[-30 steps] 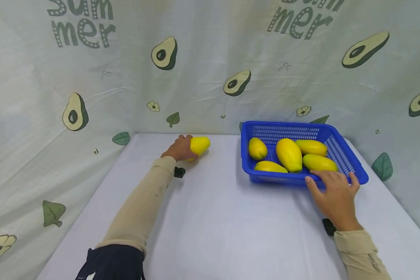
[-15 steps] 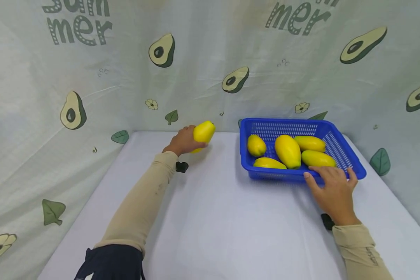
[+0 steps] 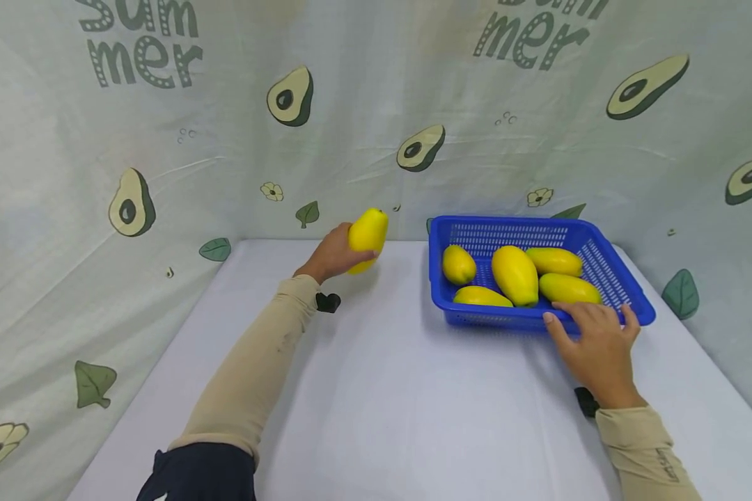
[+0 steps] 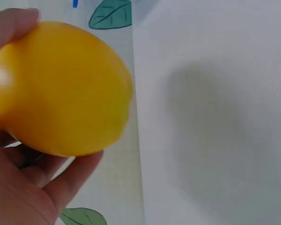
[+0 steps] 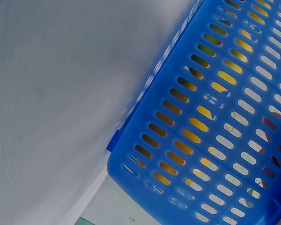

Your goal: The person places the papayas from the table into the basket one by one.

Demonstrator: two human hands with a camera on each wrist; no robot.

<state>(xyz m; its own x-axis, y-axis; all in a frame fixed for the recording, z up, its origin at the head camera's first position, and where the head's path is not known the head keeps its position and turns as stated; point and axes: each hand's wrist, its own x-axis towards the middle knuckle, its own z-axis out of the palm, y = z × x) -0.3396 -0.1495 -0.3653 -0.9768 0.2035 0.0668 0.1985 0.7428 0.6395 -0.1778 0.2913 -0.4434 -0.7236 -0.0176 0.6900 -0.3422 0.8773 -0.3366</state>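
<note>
My left hand (image 3: 337,252) holds a smooth yellow papaya-like fruit (image 3: 367,233) near the back edge of the table. Its narrow end, with a small dark stem, points up. In the left wrist view, the fingers and thumb curl round the yellow fruit (image 4: 68,93), whose shadow falls on the table apart from it. My right hand (image 3: 601,355) grips the front rim of a blue slotted basket (image 3: 476,316). Skin shows through the slots of the basket wall (image 5: 154,117) in the right wrist view. Inside the basket lie several similar yellow fruits (image 3: 515,275).
A white-covered table (image 3: 426,410) spreads in front of me, with the basket at its back right. Behind and beside it hangs a pale cloth (image 3: 351,42) printed with avocados and leaves. A small dark device (image 3: 328,303) sits at each wrist.
My left hand has raised the yellow fruit off the table, shifted slightly right and tipped it more upright. My right hand stays at the basket's front rim; the basket has not moved.
</note>
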